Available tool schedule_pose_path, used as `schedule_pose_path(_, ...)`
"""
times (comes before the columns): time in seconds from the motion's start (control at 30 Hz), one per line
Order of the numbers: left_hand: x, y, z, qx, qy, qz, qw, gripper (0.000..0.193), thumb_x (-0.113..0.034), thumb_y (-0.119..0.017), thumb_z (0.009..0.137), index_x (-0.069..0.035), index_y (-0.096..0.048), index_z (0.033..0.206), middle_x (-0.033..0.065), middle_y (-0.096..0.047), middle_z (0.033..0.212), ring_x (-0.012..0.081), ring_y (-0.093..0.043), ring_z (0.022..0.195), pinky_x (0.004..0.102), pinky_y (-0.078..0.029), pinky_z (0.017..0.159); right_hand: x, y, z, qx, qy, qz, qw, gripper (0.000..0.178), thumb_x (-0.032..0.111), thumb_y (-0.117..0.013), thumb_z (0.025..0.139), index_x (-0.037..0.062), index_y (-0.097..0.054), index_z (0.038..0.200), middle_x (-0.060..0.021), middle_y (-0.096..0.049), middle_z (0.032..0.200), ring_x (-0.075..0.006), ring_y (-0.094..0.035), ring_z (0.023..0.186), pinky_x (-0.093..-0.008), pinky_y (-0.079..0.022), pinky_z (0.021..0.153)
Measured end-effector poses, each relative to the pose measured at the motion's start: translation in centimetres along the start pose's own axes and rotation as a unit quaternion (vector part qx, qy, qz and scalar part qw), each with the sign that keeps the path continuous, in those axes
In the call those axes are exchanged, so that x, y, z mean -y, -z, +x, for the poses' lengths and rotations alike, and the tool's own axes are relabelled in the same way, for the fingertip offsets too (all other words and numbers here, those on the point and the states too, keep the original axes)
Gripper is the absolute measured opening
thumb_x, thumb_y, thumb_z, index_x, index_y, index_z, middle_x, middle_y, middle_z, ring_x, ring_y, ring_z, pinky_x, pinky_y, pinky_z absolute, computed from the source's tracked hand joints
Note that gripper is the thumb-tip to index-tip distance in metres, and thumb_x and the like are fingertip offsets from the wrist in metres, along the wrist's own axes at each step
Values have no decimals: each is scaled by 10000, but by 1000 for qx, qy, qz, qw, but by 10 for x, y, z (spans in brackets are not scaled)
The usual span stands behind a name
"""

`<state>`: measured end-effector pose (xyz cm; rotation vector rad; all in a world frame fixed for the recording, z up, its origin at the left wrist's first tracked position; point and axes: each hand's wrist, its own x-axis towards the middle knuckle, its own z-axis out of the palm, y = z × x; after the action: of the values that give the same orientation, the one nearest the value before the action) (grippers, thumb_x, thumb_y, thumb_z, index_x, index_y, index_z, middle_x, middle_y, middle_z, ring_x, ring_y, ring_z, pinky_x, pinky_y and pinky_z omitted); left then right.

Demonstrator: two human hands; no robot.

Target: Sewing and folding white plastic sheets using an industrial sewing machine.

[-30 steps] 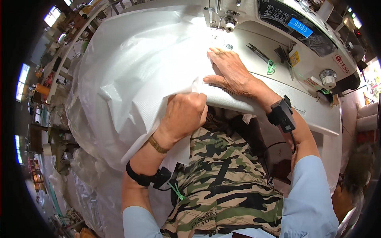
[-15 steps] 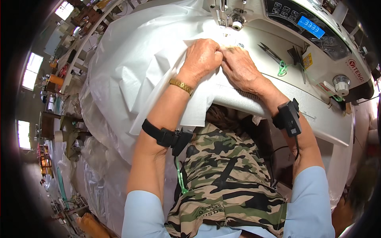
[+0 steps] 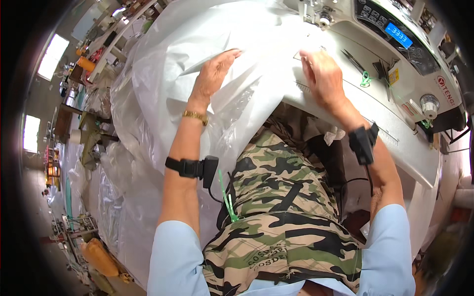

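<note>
A large white sheet of thin, shiny material [image 3: 173, 59] spreads across the left of the sewing machine [image 3: 419, 64] and hangs down beside my lap. Above the sheet is my left hand [image 3: 213, 76], its fingers stretched out toward the machine and holding nothing that I can see. My right hand [image 3: 323, 76] hovers over the machine bed near the sheet's right edge, thumb apart from the loosely bent fingers. Bright glare washes out the sheet below the needle area [image 3: 323, 22]. The two hands are well apart.
Thread snips [image 3: 353, 60] lie on the machine bed, with a green cord [image 3: 365, 79] next to them. A ruler scale [image 3: 382, 130] runs along the bed's front edge. Wrapped sheeting and cluttered workshop benches stand to the left.
My hands were together, pinching the sheet's edge near the needle. Now they have parted: the left has moved left and the right to the right, and the sheet's near corner has shifted.
</note>
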<state>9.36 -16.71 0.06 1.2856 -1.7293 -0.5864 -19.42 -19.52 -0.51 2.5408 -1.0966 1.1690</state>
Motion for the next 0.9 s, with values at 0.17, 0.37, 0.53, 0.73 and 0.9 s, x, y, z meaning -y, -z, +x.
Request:
schedule_pose_path(0.17,16,-1,1,13,9,-61,998,494,-455,-488,1011,-42,-660,1221,96,-700,1177,211,-601,1193,337,-448,1030,108,-6,-50,182,145,111,966,226,100,-603,831,27,-599,1045,-100,-621,795,-298,-617,726,-399,-516,641)
schedule_pose_path(0.37,13,-5,5,12,12,-25,1000,498,-483,-491,1002,-71,-672,1216,75,-711,1147,187,-618,1146,316,-455,999,140,-47,-86,451,107,70,883,210,120,-624,776,15,-576,951,-120,-639,727,-275,-648,661,-368,-492,565)
schedule_pose_path(0.53,13,0,-1,16,28,-26,999,487,-484,-532,982,-76,-679,1204,73,-721,1101,164,-641,1038,284,-477,930,135,-32,-63,180,101,93,974,129,109,-612,859,47,-519,923,-75,-543,701,-255,-599,649,-363,-464,603)
schedule_pose_path(0.73,10,-4,3,20,51,-36,998,489,-483,-542,979,-70,-678,1201,64,-724,1084,150,-635,993,283,-481,909,121,-40,-64,117,106,90,983,227,87,-602,857,22,-543,1067,-52,-532,696,-223,-584,629,-341,-464,589)
schedule_pose_path(0.9,16,-5,5,-4,-1,-56,998,509,-482,-542,979,-49,-662,1219,51,-723,1113,141,-636,1036,272,-474,921,123,-49,-64,218,114,9,969,286,53,-598,800,19,-548,1080,-60,-572,674,-238,-610,613,-347,-473,564)
